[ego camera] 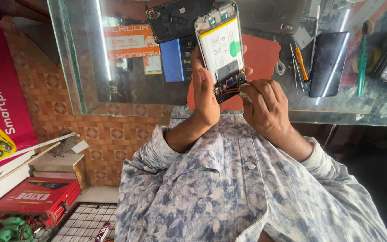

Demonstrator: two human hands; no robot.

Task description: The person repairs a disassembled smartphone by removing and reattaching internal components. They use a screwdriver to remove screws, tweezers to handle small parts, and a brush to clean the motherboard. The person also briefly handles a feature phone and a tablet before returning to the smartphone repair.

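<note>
Holding an opened smartphone [221, 49] upright in my left hand [204, 92] — fingers wrapped round its edges, thumb along the near side, back cover already off. My right hand [262, 104] is curled closed just beside it, fingertips pinched on something small and pale green at the phone's lower end; too small to tell what it is.

Progress, as I judge it: the shell is open and the insides are exposed, with the white battery still seated and the lower board still in place. So opening is done; whatever work sits at the bottom edge looks only begun.

Materials — the battery is a flat white slab with a round green sticker, matte, set in a silvery metal frame. Below it, dark board with small orange and blue fittings.

Beyond my left hand, a black plastic back cover [175, 19] lies on the glass worktop [126, 89], moulded and ribbed inside. Beyond my right hand, a glossy black screen panel [329, 62], an orange-handled screwdriver [301, 62] with thin metal tweezers, and a green toothbrush [363, 58]. A red mat [263, 56] sits under the phone.
</note>
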